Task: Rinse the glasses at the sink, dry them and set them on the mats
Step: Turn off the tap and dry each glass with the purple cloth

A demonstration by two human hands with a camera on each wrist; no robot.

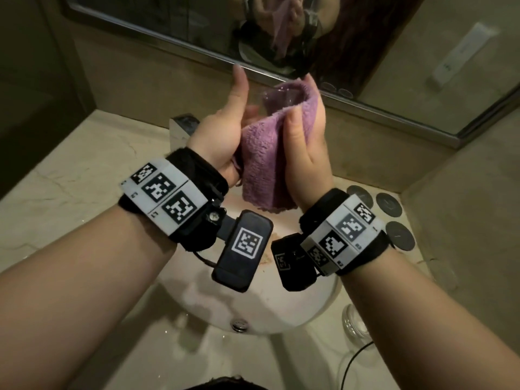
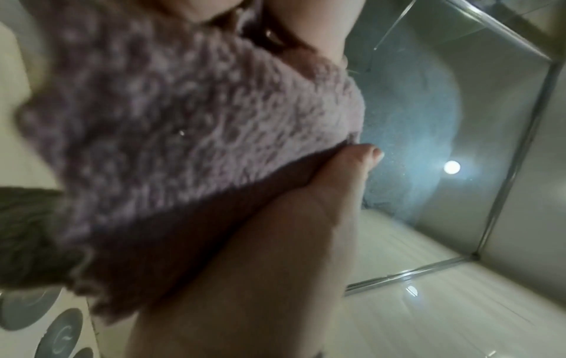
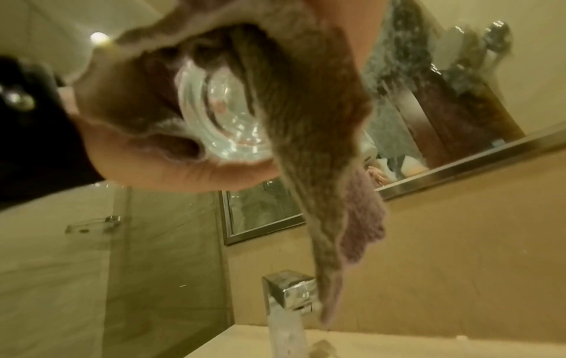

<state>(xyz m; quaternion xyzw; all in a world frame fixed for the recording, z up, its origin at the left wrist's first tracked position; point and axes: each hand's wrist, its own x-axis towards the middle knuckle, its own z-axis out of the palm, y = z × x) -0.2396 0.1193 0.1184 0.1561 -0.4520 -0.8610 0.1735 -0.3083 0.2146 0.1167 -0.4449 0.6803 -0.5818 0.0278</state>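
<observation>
A clear glass [image 1: 277,98] is held up over the sink, wrapped in a purple towel [image 1: 261,164] with only its rim showing. My left hand [image 1: 225,130] cups the wrapped glass from the left, thumb pointing up and fingers hidden behind the cloth. From the right, my right hand [image 1: 304,142] grips the towel against the glass. The right wrist view shows the glass's base [image 3: 223,116] ringed by towel [image 3: 306,121]. In the left wrist view the towel [image 2: 183,121] fills the frame. Round dark mats [image 1: 389,204] lie on the counter at the right.
The white basin [image 1: 281,311] is below my wrists, and the chrome faucet [image 1: 183,125] stands behind my left hand. A second clear glass [image 1: 356,325] stands on the counter at the front right beside a black cable. A mirror [image 1: 168,23] runs along the back wall.
</observation>
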